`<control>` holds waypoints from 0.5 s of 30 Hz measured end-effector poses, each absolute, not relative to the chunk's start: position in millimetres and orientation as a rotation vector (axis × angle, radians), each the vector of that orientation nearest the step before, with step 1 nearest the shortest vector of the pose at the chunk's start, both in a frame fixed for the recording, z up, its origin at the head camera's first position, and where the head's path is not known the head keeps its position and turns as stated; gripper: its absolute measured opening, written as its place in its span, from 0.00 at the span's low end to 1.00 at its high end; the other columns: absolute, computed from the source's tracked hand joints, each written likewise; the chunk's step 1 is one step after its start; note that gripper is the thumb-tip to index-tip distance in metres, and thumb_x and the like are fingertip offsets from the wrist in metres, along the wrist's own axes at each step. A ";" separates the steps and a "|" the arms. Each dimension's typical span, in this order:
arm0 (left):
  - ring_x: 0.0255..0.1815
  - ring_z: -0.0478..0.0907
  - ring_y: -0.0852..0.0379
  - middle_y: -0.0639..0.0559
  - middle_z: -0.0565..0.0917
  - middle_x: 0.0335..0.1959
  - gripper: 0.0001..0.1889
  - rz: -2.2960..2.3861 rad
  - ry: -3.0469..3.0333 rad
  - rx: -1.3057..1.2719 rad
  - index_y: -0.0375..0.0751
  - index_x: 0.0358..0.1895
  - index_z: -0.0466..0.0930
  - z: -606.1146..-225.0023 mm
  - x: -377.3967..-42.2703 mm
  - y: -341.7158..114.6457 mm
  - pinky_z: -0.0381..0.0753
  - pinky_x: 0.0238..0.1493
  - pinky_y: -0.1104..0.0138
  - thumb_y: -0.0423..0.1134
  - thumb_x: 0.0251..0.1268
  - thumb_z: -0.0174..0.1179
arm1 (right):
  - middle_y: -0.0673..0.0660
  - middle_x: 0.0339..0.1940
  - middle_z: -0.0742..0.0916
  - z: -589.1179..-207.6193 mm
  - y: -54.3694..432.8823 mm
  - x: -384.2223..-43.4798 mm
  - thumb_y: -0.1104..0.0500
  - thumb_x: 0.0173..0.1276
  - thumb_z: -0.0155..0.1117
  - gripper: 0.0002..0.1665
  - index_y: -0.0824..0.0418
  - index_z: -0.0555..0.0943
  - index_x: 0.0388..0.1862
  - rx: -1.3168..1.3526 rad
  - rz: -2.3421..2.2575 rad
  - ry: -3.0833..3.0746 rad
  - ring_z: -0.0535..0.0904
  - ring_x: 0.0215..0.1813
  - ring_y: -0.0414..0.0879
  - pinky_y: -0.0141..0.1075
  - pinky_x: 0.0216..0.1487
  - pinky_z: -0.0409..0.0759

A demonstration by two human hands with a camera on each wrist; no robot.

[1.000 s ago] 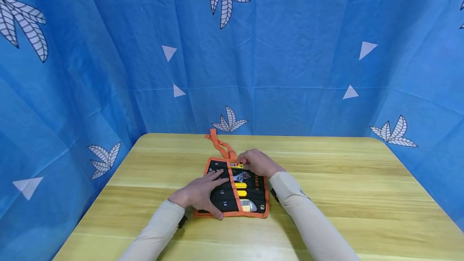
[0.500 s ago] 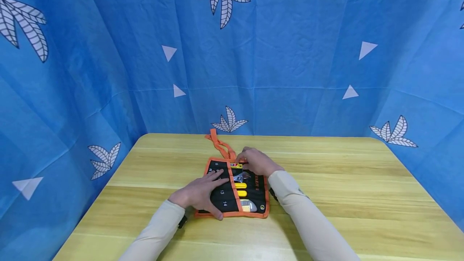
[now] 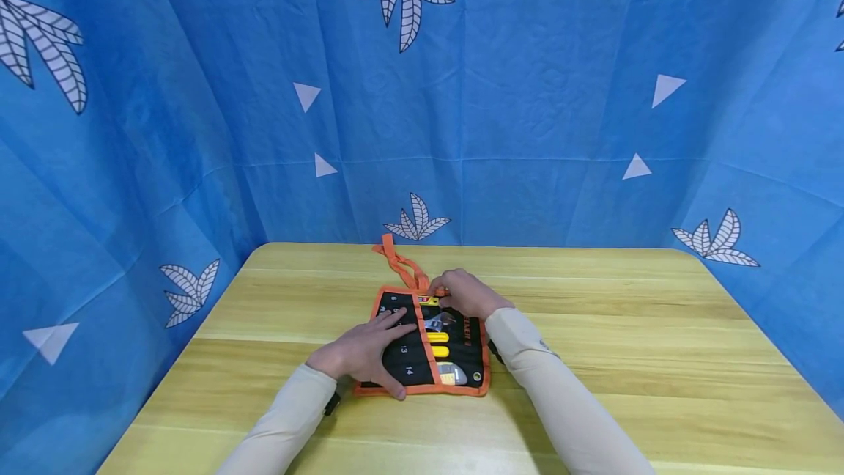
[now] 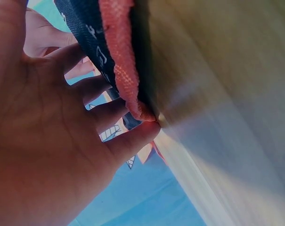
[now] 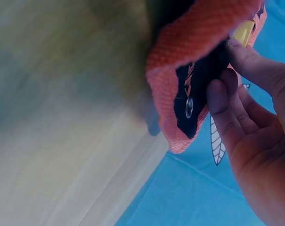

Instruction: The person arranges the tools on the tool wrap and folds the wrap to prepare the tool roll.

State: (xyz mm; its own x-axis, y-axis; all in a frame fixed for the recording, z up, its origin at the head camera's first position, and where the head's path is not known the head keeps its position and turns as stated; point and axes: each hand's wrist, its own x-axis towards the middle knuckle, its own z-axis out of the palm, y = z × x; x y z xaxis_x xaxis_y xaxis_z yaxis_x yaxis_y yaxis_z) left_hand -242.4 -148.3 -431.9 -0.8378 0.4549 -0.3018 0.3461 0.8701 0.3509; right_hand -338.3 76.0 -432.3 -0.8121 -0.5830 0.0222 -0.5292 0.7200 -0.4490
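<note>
A black tool roll (image 3: 412,369) with orange edging lies on the table, its pockets marked with numbers. My left hand (image 3: 365,349) rests on its left part with fingers spread, the thumb over the near edge. At the roll's far end, my right hand (image 3: 469,295) pinches a yellow tool (image 3: 428,300) with a red label, partly in a pocket. In the right wrist view, the thumb (image 5: 243,56) lies against the yellow tool's end (image 5: 243,33). Nearer pockets hold an adjustable wrench (image 3: 435,322), two yellow handles (image 3: 438,338) and a grey-and-yellow rounded tool (image 3: 451,374).
An orange tie strap (image 3: 402,264) trails from the roll's far edge across the wooden table (image 3: 626,328). A metal eyelet (image 3: 477,377) sits at the roll's near right corner. Blue cloth (image 3: 547,94) with leaf prints hangs behind and beside the table.
My right hand has shifted slightly left, and the yellow tool has slid a little deeper into its pocket. The left hand stays in place on the roll.
</note>
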 end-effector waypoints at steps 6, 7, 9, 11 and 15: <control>0.85 0.47 0.46 0.55 0.50 0.85 0.58 0.398 2.663 0.590 0.60 0.80 0.62 -432.4 -243.1 -149.5 0.59 0.77 0.40 0.65 0.41 0.80 | 0.54 0.50 0.90 -434.2 74.7 -338.7 0.68 0.68 0.69 0.13 0.58 0.90 0.49 -0.893 -0.706 2.800 0.84 0.51 0.48 0.46 0.61 0.82; 0.85 0.46 0.46 0.55 0.50 0.85 0.58 0.397 2.662 0.588 0.60 0.80 0.62 -432.6 -243.3 -149.5 0.59 0.77 0.40 0.65 0.41 0.80 | 0.54 0.50 0.90 -434.5 74.5 -338.8 0.68 0.68 0.69 0.13 0.58 0.90 0.49 -0.891 -0.708 2.800 0.84 0.51 0.48 0.46 0.61 0.83; 0.85 0.46 0.46 0.55 0.50 0.85 0.58 0.397 2.662 0.586 0.60 0.80 0.62 -432.9 -243.6 -149.6 0.59 0.77 0.40 0.65 0.41 0.80 | 0.54 0.50 0.90 -434.9 74.1 -338.8 0.68 0.68 0.69 0.13 0.58 0.90 0.49 -0.883 -0.711 2.802 0.84 0.51 0.48 0.46 0.61 0.83; 0.85 0.46 0.46 0.55 0.50 0.85 0.57 0.395 2.661 0.584 0.60 0.80 0.62 -433.2 -243.9 -149.6 0.58 0.77 0.40 0.65 0.41 0.80 | 0.54 0.50 0.90 -434.9 74.0 -338.5 0.68 0.68 0.69 0.13 0.58 0.90 0.49 -0.881 -0.706 2.806 0.84 0.50 0.48 0.45 0.60 0.83; 0.85 0.47 0.46 0.55 0.51 0.85 0.57 0.393 2.661 0.590 0.61 0.80 0.61 -434.1 -243.6 -149.2 0.58 0.77 0.40 0.65 0.42 0.80 | 0.55 0.50 0.90 -434.4 76.0 -337.2 0.68 0.68 0.70 0.14 0.58 0.89 0.51 -0.914 -0.667 2.819 0.83 0.51 0.49 0.45 0.60 0.83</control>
State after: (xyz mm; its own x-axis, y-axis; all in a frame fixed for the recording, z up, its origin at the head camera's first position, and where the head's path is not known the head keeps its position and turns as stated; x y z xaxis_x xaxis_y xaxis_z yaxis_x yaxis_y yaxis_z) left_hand -243.6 -149.2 -434.1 -0.8373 0.4524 -0.3069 0.3444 0.8725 0.3466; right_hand -337.2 76.0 -434.4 -0.8142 -0.5796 0.0353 -0.5339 0.7234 -0.4378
